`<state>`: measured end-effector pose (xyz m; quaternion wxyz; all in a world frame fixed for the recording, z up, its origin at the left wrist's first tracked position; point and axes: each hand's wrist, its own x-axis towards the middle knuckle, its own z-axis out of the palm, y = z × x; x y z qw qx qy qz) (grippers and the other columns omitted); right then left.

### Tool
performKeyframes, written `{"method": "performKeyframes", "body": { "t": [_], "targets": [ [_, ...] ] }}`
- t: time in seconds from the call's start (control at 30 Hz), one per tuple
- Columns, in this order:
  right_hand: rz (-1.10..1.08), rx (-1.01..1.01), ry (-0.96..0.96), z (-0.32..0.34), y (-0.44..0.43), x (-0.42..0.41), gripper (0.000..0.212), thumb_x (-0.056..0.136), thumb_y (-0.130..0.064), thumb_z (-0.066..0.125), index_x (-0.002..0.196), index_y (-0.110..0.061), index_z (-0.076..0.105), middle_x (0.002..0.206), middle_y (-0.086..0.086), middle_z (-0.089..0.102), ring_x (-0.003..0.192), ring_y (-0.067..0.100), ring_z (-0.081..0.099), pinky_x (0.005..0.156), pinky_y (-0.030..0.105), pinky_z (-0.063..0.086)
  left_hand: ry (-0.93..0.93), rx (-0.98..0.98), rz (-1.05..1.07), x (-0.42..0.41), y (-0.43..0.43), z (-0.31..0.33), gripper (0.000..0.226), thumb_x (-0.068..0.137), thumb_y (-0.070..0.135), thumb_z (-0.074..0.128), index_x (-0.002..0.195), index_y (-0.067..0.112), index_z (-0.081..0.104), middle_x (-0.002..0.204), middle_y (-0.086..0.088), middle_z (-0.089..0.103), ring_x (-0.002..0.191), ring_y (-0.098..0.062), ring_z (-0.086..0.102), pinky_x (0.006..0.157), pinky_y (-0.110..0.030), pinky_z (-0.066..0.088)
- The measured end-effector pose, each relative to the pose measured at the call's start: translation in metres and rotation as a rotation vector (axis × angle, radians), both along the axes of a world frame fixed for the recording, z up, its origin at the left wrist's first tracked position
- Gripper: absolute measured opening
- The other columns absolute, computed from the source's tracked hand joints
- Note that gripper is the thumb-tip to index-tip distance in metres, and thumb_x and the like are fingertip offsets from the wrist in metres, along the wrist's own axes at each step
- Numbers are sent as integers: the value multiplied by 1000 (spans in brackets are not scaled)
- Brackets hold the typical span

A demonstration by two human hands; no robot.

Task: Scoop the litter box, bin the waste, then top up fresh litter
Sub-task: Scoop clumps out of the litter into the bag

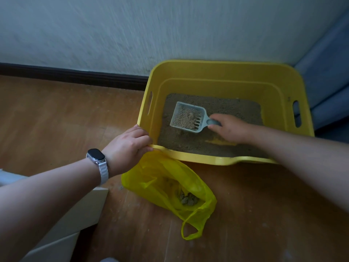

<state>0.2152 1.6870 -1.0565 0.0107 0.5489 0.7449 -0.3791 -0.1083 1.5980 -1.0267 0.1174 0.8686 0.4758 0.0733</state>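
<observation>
A yellow plastic litter box (222,72) stands on the wood floor against the wall, its bottom covered with brown litter (234,108). My right hand (229,128) is inside the box, shut on the handle of a pale grey slotted scoop (188,117). The scoop is held above the litter and carries grains with a small clump among them. My left hand (127,148), with a watch on its wrist, grips the box's near left corner rim. A yellow plastic bag (170,188) lies open on the floor in front of the box, with several grey clumps (188,199) in it.
A white wall with a dark baseboard (71,75) runs behind the box. Blue upholstered furniture (328,76) stands just right of the box. A white piece of furniture (75,216) sits at lower left under my left forearm. Wood floor (56,120) stretches to the left.
</observation>
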Motion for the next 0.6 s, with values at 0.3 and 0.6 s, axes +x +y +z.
{"method": "performKeyframes", "body": {
  "t": [0.3,0.6],
  "targets": [
    [-116,73,-39,26,-9,46,23,101,-34,46,110,-16,58,81,0,57,70,17,54,58,31,38,79,59,-15,6,-6,11,38,95,38,43,97,12,71,96,-6,67,93,-27,63,74,-41,57],
    [-139,65,-38,54,-28,60,22,100,-37,47,104,-19,58,83,2,61,68,19,56,57,31,41,134,52,-10,20,-8,25,43,89,51,44,97,19,72,91,-1,69,86,-23,64,66,-36,58]
  ]
}}
